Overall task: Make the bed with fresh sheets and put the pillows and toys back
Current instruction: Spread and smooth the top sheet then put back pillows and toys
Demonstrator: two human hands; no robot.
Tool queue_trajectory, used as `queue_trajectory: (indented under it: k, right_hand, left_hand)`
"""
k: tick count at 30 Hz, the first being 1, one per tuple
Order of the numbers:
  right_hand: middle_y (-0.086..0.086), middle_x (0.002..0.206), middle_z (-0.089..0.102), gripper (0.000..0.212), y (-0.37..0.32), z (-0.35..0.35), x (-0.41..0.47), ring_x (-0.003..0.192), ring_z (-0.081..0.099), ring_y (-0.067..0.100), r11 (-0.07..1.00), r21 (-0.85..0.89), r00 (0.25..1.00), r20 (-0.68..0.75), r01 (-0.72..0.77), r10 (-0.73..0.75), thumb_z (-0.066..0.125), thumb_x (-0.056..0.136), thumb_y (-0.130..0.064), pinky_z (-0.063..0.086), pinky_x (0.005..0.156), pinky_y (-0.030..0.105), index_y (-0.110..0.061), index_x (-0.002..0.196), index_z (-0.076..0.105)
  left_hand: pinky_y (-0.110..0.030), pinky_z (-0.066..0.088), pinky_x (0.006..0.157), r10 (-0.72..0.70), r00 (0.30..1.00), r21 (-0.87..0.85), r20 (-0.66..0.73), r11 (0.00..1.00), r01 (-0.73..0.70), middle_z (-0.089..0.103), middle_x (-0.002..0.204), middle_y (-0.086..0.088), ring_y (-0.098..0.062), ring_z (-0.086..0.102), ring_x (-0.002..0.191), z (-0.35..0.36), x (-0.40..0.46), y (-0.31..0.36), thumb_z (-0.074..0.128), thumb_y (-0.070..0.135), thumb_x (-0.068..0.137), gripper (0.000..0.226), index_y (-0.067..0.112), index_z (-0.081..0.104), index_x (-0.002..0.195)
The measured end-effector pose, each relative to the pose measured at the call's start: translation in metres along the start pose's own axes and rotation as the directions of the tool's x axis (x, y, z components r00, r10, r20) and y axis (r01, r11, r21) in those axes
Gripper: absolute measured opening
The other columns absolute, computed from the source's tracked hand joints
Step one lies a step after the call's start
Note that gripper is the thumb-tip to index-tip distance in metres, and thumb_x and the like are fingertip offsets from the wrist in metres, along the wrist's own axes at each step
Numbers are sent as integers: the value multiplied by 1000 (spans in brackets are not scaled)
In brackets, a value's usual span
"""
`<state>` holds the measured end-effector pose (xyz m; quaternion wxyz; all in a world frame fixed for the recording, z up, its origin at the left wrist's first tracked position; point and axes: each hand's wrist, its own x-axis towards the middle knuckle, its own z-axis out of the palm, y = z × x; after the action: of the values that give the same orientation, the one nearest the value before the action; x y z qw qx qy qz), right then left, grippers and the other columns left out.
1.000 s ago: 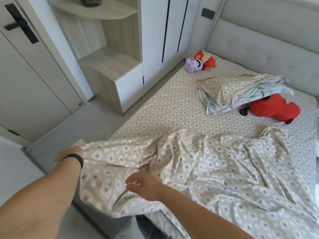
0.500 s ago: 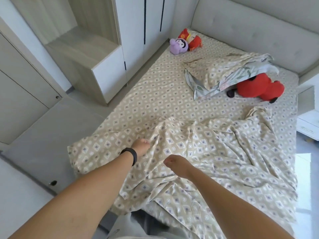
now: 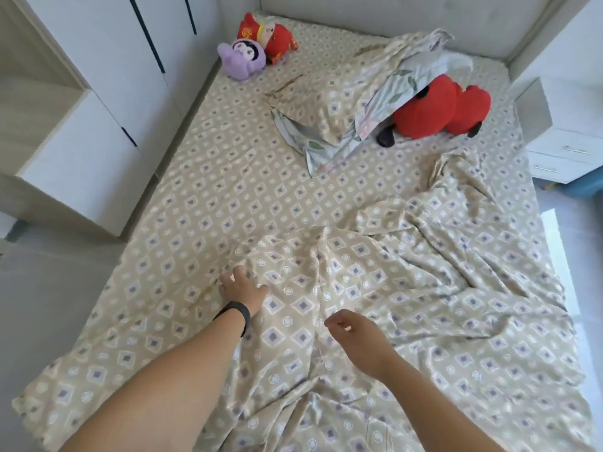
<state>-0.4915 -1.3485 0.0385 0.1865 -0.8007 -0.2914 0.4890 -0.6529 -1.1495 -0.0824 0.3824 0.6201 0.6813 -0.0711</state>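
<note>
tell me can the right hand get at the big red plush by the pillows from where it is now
Probably not without leaning in: the right hand hovers near the foot, while the big red plush lies far up, partly tucked under the pillows.

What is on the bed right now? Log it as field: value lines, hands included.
left hand: fingers spread, resting on the duvet cover
right hand: loosely curled above the cover, holding nothing
duvet cover: crumpled over the near half
pillows: stacked askew near the headboard
purple plush: far left corner, beside the red doll
red plush: partly under the pillows
</note>
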Motion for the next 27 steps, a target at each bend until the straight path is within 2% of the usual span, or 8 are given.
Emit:
queue_trajectory:
  k: [3,5,7,10,15,18,24,27]
  right_hand:
    - [-16,98,65,16,24,-10,29,76,64,13,999,43,993,-111,-27,32,53,100,-29,47,65,21,-34,101,68]
    - [-13,96,66,17,40,-12,42,76,65,21,995,86,986,-153,-60,72,53,99,-26,48,63,25,-33,98,69]
    - [-12,98,67,18,50,-9,44,79,66,14,994,82,989,-122,-76,86,53,100,-25,48,63,23,-33,97,69]
    - [-14,100,66,17,41,-10,30,82,61,2,998,19,995,-82,-56,57,53,101,-25,41,66,13,-32,101,68]
    - [-6,100,67,22,-22,-11,-8,91,66,17,977,189,988,-93,-101,120,61,94,-44,56,80,33,-28,108,57]
    - [3,85,66,49,-40,14,-23,68,66,18,950,109,956,67,-291,286,63,83,-61,52,56,30,-16,99,59]
    - [0,83,55,27,6,66,-84,75,55,16,953,-206,937,227,-220,265,56,93,-13,56,85,33,-24,70,45]
    - [3,89,59,12,27,83,-124,84,56,21,988,-85,965,219,-131,147,52,96,-18,47,69,27,-15,86,56]
  left_hand:
    - [-46,44,95,-84,995,-38,45,996,86,43,143,-15,-40,44,130,32,41,-11,71,36,84,86,16,21,152]
    - [-42,50,82,-116,990,-16,81,993,117,59,124,-14,-37,59,111,47,58,-26,63,29,91,63,11,36,145]
    - [-34,47,67,-66,984,3,163,998,66,63,93,-11,-30,60,79,49,57,-34,55,24,95,25,6,59,112]
    - [-33,37,59,116,940,-99,321,991,-89,50,72,-8,-21,48,62,31,16,-23,57,26,95,25,7,52,80]
    - [-28,44,63,379,680,-290,628,925,-247,70,77,2,-11,59,66,-17,-130,-16,66,30,88,12,18,70,86]
    - [-25,36,56,322,580,-200,748,943,-265,54,60,3,-9,46,53,-36,-201,-24,63,28,78,17,30,58,62]
    - [-21,43,59,79,363,63,928,929,-364,61,59,7,-7,50,53,-37,-293,-64,56,15,81,22,28,67,67]
    - [-32,53,67,108,576,50,810,966,-252,70,82,-2,-14,58,67,-31,-278,-71,56,22,91,21,22,77,91]
